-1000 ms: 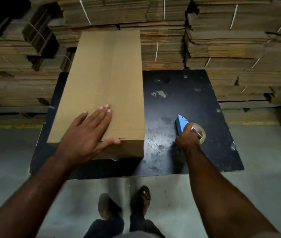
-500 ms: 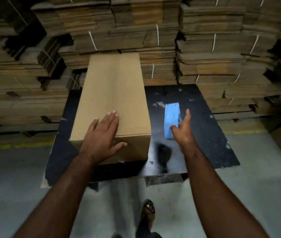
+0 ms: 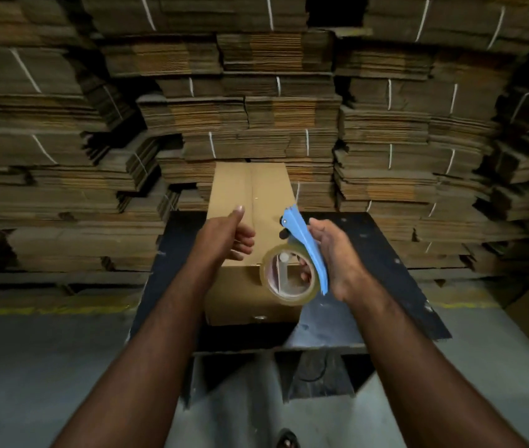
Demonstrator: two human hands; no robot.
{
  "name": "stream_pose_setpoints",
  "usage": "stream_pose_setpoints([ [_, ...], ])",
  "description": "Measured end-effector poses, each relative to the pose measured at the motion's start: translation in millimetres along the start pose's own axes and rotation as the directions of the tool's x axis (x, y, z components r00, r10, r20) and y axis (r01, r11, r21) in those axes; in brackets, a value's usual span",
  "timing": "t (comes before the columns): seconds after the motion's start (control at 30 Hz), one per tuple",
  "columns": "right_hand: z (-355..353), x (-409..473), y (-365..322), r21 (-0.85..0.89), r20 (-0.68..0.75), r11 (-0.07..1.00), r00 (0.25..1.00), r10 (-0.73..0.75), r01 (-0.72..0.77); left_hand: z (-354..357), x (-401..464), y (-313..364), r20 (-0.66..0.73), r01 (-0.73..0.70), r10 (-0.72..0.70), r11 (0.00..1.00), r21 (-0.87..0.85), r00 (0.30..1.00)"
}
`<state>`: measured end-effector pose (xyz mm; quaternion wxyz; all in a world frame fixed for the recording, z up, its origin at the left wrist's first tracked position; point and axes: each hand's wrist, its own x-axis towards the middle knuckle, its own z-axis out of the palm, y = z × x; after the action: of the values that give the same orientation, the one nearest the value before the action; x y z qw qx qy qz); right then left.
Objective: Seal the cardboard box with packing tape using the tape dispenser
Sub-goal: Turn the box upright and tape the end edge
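A long brown cardboard box (image 3: pixel 250 189) lies lengthwise on the black table (image 3: pixel 379 253), its top flaps meeting in a centre seam. My right hand (image 3: pixel 334 253) grips the blue tape dispenser (image 3: pixel 302 234), lifted above the box's near right corner, with its clear tape roll (image 3: pixel 289 276) facing me. My left hand (image 3: pixel 227 237) hovers over the box's near left part, fingers curled and thumb raised, holding nothing that I can see. It is close to the dispenser but apart from it.
Tall stacks of flattened, string-tied cartons (image 3: pixel 256 92) wall in the far side and both flanks of the table. Grey concrete floor (image 3: pixel 30 367) lies to the left and right, with a yellow line (image 3: pixel 46 308). A sandalled foot (image 3: pixel 285 439) shows below.
My right hand has lifted the dispenser off the table and turned it so the roll faces me. My left hand has come off the box top and curled up near the dispenser.
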<state>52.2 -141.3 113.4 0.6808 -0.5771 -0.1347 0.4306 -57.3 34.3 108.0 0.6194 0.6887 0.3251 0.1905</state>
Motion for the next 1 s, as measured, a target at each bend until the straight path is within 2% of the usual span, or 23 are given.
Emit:
stream_pose_setpoints([
  [0.13, 21.8, 4.7, 23.7, -0.105, 0.075, 0.991, 0.993, 0.089, -0.081, -22.7, -13.1, 5.0, 0.082, 0.143, -0.136, 0.986, -0.084, 0.987],
  [0.43, 49.2, 13.8, 51.8, -0.082, 0.11, 0.991, 0.987, 0.118, -0.109, -44.0, -32.4, -0.5, 0.062, 0.287, -0.29, 0.956, 0.055, 0.955],
  [0.67, 52.9, 22.1, 54.7, -0.159, 0.104, 0.978, 0.983, 0.15, -0.133, -39.5, -29.2, -2.7, 0.074, 0.32, -0.327, 0.943, 0.09, 0.942],
  [0.8, 39.6, 33.4, 56.8, -0.233, 0.037, 0.958, 0.983, 0.182, -0.169, -35.6, -22.4, -3.3, 0.114, 0.328, -0.335, 0.942, 0.077, 0.935],
  [0.9, 33.9, 37.2, 48.7, -0.3, -0.034, 0.94, 0.986, 0.162, -0.164, -33.3, -14.2, -0.3, 0.132, 0.33, -0.337, 0.941, 0.072, 0.932],
  [1.0, 33.0, 40.9, 35.7, -0.465, 0.007, 0.885, 1.0, -0.013, 0.015, -33.1, -4.3, 1.6, 0.125, 0.337, -0.336, 0.941, 0.014, 0.934],
])
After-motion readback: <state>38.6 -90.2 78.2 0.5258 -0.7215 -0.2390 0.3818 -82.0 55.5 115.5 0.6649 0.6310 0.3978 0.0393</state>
